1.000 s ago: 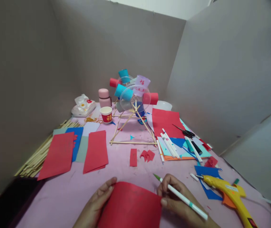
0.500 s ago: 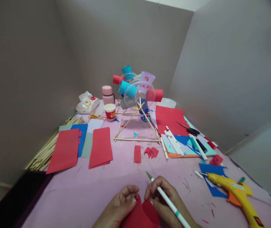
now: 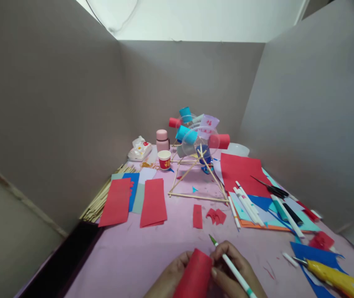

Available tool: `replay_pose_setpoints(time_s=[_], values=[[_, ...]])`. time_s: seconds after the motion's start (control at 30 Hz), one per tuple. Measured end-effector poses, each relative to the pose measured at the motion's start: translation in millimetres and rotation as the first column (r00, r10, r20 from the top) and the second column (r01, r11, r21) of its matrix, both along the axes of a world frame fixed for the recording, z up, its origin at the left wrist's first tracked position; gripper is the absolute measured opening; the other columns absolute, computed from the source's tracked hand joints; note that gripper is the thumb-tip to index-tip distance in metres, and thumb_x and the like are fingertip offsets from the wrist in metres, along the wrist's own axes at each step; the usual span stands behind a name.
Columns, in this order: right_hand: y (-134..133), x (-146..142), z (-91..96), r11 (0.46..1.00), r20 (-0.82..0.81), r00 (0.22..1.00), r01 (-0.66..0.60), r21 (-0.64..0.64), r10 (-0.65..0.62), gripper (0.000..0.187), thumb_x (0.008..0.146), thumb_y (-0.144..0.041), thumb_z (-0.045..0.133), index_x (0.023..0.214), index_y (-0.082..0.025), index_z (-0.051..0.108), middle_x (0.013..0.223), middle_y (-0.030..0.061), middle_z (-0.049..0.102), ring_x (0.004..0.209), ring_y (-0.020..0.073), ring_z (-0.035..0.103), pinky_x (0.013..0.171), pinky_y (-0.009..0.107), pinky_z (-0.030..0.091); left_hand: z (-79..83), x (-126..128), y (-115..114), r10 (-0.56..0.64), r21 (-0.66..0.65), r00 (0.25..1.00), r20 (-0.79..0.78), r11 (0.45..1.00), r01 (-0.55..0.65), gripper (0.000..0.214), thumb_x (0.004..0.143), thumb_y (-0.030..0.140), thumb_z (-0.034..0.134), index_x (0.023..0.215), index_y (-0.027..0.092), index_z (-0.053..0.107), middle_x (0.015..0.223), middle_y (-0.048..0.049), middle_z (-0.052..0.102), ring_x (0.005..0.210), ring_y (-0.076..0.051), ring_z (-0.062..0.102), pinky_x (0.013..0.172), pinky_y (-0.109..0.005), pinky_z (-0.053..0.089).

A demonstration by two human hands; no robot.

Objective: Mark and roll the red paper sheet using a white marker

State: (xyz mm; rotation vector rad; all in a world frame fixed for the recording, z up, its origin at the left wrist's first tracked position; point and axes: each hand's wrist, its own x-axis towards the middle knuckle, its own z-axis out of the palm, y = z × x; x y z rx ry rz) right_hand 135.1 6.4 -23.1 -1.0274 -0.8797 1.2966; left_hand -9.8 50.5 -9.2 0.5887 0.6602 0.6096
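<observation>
At the bottom of the view both my hands hold a red paper sheet rolled into a tube (image 3: 195, 273). My left hand (image 3: 167, 279) curls round the tube's left side. My right hand (image 3: 231, 271) presses on its right side and also grips a white marker with a green tip (image 3: 229, 265), which points up and left. Both hands rest just above the pink table cover (image 3: 139, 256).
A stick-frame wheel model with coloured paper tubes (image 3: 197, 140) stands mid-table. Red sheets (image 3: 153, 203), small red scraps (image 3: 215, 215), several markers (image 3: 246, 203), scissors (image 3: 271, 188), a yellow glue gun (image 3: 335, 279), a paper cup (image 3: 164, 159), a pink bottle (image 3: 162, 140) and wooden sticks (image 3: 100, 200) surround it. Grey panels wall the table.
The flat red sheet has been rolled up into a tube between my hands. The view has tilted up and swung left, shifting the table items rightward.
</observation>
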Motion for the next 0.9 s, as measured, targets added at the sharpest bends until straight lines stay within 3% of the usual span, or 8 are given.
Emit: replay_pose_setpoints(time_s=[0.1, 0.2, 0.33, 0.43, 0.63, 0.73, 0.83, 0.9], values=[[12.4, -2.1, 8.1, 0.998, 0.097, 0.994, 0.050, 0.032, -0.053, 0.035, 0.062, -0.044, 0.074, 0.070, -0.022, 0.048, 0.058, -0.0056, 0.049, 0.053, 0.0112, 0.043, 0.052, 0.022, 0.030, 9.1, 5.0, 5.1, 0.103, 0.063, 0.994, -0.036, 0.993, -0.100, 0.015, 0.069, 0.033, 0.073, 0.071, 0.020, 0.066, 0.065, -0.0001, 0.063, 0.062, -0.015, 0.058, 0.062, -0.028, 0.042], [26.4, -4.8, 17.7, 0.992, 0.182, 0.976, 0.114, 0.052, -0.122, 0.032, 0.063, -0.045, 0.071, 0.071, -0.022, 0.050, 0.058, -0.0051, 0.048, 0.053, 0.0127, 0.044, 0.051, 0.023, 0.031, 22.7, -1.5, 20.7, 0.265, 0.153, 0.963, -0.055, 0.955, -0.255, 0.012, 0.068, 0.026, 0.072, 0.075, 0.020, 0.063, 0.064, 0.0016, 0.063, 0.058, -0.013, 0.057, 0.058, -0.024, 0.041], [38.1, -9.3, 22.3, 0.992, 0.188, 0.975, 0.112, 0.060, -0.121, 0.028, 0.062, -0.038, 0.070, 0.072, -0.023, 0.049, 0.055, -0.0069, 0.046, 0.046, 0.0106, 0.043, 0.048, 0.022, 0.031, 40.5, -36.9, 54.3, 0.498, 0.290, 0.866, -0.029, 0.834, -0.470, 0.018, 0.066, 0.014, 0.075, 0.077, 0.018, 0.061, 0.067, 0.0050, 0.062, 0.062, -0.007, 0.056, 0.061, -0.016, 0.041], [40.6, -12.0, 18.9, 0.994, 0.203, 0.973, 0.101, 0.037, -0.107, 0.027, 0.060, -0.032, 0.071, 0.071, -0.023, 0.048, 0.053, -0.0091, 0.043, 0.040, 0.0091, 0.043, 0.045, 0.021, 0.030, 47.4, -66.2, 71.9, 0.598, 0.287, 0.801, 0.005, 0.767, -0.574, 0.025, 0.069, 0.016, 0.073, 0.088, 0.020, 0.058, 0.072, 0.0064, 0.064, 0.066, -0.007, 0.060, 0.066, -0.016, 0.044], [41.2, -14.5, 9.7, 0.993, 0.201, 0.973, 0.120, -0.001, -0.117, 0.023, 0.066, -0.033, 0.067, 0.073, -0.022, 0.047, 0.052, -0.0089, 0.046, 0.041, 0.0092, 0.046, 0.043, 0.020, 0.027, 49.1, -74.6, 68.8, 0.477, 0.174, 0.874, 0.096, 0.856, -0.486, 0.030, 0.087, 0.032, 0.051, 0.113, 0.016, 0.052, 0.094, -0.0063, 0.069, 0.080, -0.012, 0.066, 0.075, -0.026, 0.051], [42.3, -15.6, 4.0, 0.994, 0.172, 0.979, 0.107, 0.017, -0.108, 0.025, 0.066, -0.033, 0.067, 0.073, -0.022, 0.046, 0.052, -0.0101, 0.043, 0.041, 0.0087, 0.048, 0.042, 0.019, 0.027, 47.3, -68.1, 61.7, 0.453, 0.265, 0.888, 0.087, 0.848, -0.458, 0.053, 0.085, 0.021, 0.053, 0.133, 0.030, 0.034, 0.106, -0.0016, 0.068, 0.090, -0.014, 0.066, 0.081, -0.029, 0.049], [42.5, -15.1, -1.2, 0.997, 0.159, 0.985, 0.074, 0.010, -0.075, 0.026, 0.066, -0.032, 0.067, 0.073, -0.021, 0.045, 0.052, -0.0101, 0.045, 0.040, 0.0079, 0.049, 0.042, 0.018, 0.027, 39.6, -68.5, 61.5, 0.433, 0.510, 0.901, -0.018, 0.779, -0.365, 0.071, 0.084, 0.015, 0.048, 0.141, 0.038, 0.014, 0.124, -0.0017, 0.061, 0.111, -0.016, 0.057, 0.093, -0.031, 0.044], [41.9, -13.2, -2.6, 0.999, 0.132, 0.990, 0.042, -0.007, -0.041, 0.027, 0.067, -0.033, 0.067, 0.075, -0.021, 0.044, 0.049, -0.0102, 0.047, 0.038, 0.0073, 0.047, 0.041, 0.017, 0.025, 31.9, -71.9, 65.3, 0.485, 0.717, 0.859, -0.163, 0.657, -0.235, 0.065, 0.086, 0.020, 0.044, 0.143, 0.035, 0.015, 0.138, -0.0057, 0.048, 0.125, -0.019, 0.045, 0.101, -0.036, 0.038]])
